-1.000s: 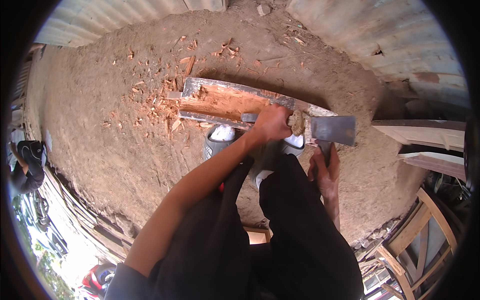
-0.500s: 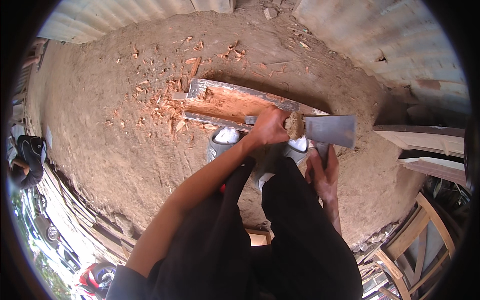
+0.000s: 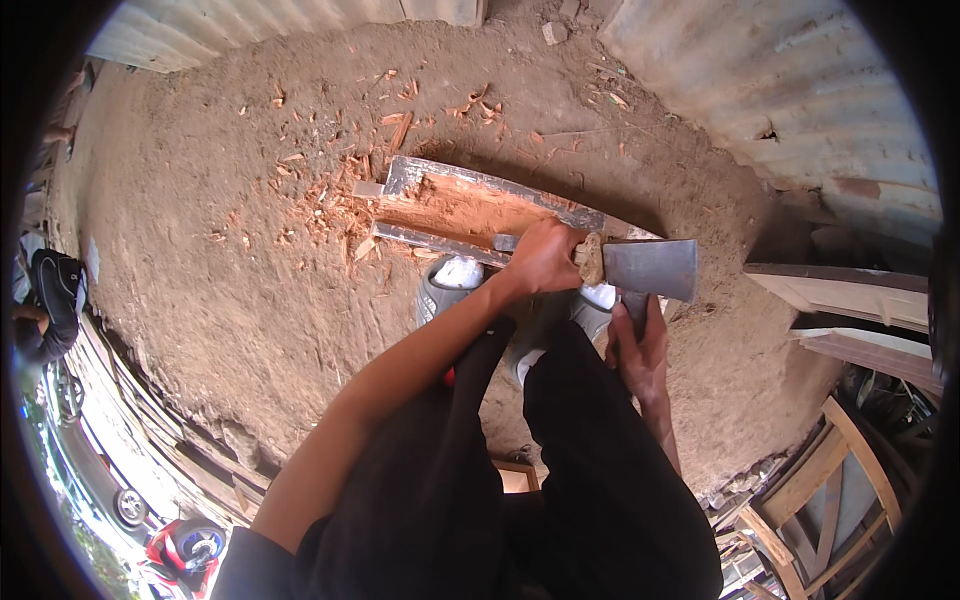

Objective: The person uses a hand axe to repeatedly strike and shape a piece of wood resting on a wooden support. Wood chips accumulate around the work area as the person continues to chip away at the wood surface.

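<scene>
Gripping in a tightly curled left hand (image 3: pixel 545 257) a grey-bladed chisel with a frayed tan butt (image 3: pixel 591 260), at the hollowed reddish-brown wooden beam (image 3: pixel 450 208) lying on brown dirt ground (image 3: pixel 200 330). Holding in a right hand (image 3: pixel 642 345), wrapped round its handle, a grey, rectangular-headed metal hammer (image 3: pixel 650 270), just beside the butt.

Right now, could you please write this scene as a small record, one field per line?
Left hand: closed around a chisel-like tool with grey metal blade and frayed tan butt
Right hand: gripping a dark-handled tool with broad flat grey metal head
Workpiece: long hollowed wooden piece, reddish inside, lying on brown dirt ground
Debris: reddish-brown wood chips, mostly around its left end
Contact: cannot tell whether the flat head touches the butt
</scene>
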A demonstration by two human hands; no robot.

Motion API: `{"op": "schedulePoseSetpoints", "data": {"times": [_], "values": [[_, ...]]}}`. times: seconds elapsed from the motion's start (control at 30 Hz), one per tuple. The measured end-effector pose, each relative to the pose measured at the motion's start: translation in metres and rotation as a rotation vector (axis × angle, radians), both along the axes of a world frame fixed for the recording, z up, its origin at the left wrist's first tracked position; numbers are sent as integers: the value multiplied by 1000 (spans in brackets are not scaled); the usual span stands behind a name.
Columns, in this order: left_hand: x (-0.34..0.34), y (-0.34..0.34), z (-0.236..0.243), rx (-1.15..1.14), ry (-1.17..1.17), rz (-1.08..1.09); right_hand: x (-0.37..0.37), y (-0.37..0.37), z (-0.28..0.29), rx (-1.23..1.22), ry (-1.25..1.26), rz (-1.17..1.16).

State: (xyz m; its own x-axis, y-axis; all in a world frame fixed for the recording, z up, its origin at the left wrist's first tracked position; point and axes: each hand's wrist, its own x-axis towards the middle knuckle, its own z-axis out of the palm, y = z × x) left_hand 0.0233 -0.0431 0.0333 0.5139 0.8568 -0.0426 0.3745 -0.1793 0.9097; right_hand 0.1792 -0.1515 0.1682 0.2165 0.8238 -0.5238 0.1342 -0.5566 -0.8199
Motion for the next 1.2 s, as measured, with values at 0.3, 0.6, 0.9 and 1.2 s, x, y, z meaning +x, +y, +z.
{"op": "schedulePoseSetpoints", "data": {"times": [0.3, 0.6, 0.9, 1.2], "values": [[1, 2, 12, -56, 124, -82, -2, 3, 8, -118, -105, 65], [4, 2, 6, -8, 103, -61, 12, -5, 3, -106, 42, -11], [9, 2, 13, -49, 220, -85, 32, -16, -31, -41, -52, 143], [12, -3, 2, -26, 189, -108, 28, -21, -40, -60, 61, 36]]}}
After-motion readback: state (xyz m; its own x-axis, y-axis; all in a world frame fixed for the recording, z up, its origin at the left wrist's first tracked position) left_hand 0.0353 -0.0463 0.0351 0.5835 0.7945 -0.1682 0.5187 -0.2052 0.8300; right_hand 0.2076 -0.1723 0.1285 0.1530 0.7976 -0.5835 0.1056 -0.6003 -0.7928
